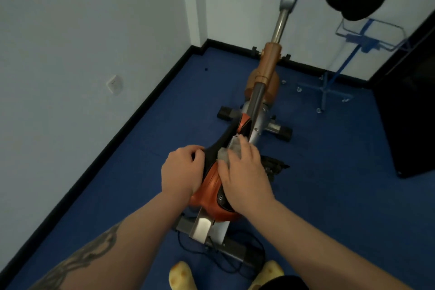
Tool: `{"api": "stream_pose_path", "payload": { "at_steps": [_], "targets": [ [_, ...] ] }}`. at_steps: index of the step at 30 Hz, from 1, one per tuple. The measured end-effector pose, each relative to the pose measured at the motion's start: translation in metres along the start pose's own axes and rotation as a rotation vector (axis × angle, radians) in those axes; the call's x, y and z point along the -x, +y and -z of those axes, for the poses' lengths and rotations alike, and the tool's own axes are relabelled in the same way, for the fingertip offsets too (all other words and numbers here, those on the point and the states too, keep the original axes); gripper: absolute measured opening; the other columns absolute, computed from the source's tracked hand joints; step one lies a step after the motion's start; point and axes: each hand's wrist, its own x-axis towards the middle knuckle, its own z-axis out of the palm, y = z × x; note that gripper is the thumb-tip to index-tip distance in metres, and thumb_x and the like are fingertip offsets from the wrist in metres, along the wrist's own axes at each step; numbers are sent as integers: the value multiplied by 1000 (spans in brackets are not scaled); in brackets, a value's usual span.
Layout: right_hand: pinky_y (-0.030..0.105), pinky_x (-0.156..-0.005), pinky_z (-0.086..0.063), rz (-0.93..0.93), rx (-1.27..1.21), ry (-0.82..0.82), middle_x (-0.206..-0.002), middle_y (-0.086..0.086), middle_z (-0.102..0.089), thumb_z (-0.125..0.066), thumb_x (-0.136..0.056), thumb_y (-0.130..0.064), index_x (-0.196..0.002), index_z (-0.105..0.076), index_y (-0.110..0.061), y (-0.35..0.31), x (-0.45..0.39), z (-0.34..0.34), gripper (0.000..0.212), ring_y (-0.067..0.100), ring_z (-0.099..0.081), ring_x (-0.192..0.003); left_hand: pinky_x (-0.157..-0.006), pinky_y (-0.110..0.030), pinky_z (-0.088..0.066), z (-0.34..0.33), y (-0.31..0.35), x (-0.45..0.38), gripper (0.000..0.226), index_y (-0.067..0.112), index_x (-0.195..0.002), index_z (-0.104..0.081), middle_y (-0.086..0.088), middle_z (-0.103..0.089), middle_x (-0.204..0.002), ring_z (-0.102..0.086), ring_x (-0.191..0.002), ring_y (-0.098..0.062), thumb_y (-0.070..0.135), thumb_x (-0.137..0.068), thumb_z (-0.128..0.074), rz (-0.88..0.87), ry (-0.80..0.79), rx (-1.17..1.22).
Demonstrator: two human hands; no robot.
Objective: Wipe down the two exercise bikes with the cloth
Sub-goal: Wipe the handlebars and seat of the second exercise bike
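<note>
Two hands on glossy orange saddle [211, 186]; right hand [244, 172] presses crumpled grey cloth [229, 152].

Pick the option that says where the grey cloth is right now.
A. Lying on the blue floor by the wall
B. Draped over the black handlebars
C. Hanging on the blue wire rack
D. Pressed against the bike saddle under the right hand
D: the right hand lies with its fingers over the grey cloth on the orange and black saddle, while the left hand holds the saddle's other side.
</note>
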Motion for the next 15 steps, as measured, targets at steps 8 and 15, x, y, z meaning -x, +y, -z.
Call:
{"api": "stream_pose_path", "payload": {
  "at_steps": [8,15],
  "targets": [
    [34,-115,-29,-117,-341,226,-155,-3,-31,-42,-103,-23,-149,-32,-20,-5,-33,-3,47,16,-26,-143,-57,-27,-43,2,0,-1,32,26,-105,-71,8,-66,-85,-58,-72,-9,27,-95,-41,-70,-34,-7],
    [27,-104,-36,104,-150,323,-117,-2,-67,-53,-95,-18,-108,-69,-20,-25,2,-14,21,17,-56,-114,-54,-28,-33,0,-3,-2,32,20,-88,-67,8,-60,-75,-47,-63,-4,30,-99,-38,-65,-35,16]
  ]
}}
